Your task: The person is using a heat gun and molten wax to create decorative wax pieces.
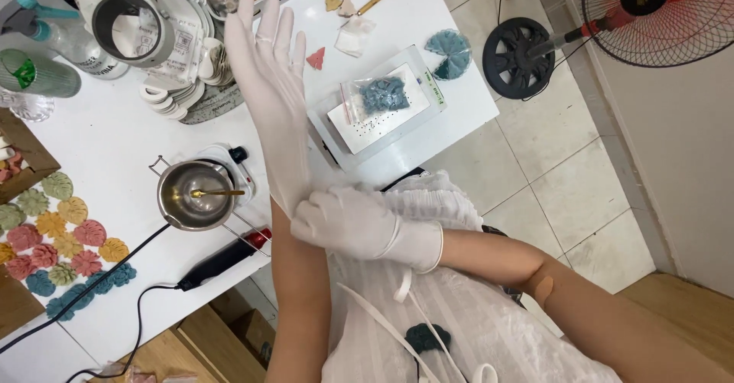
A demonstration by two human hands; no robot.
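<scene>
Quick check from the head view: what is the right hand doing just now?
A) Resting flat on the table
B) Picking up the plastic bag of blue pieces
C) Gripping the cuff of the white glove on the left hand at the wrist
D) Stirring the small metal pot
C: the gloved right hand pinches the cuff of the white glove at the wrist of the raised left hand, away from the small metal pot.

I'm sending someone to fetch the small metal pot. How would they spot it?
On the white table, look left of the raised gloved left hand. The small metal pot sits on a white hotplate, the only shiny round bowl there, with a gold spoon inside.
</scene>
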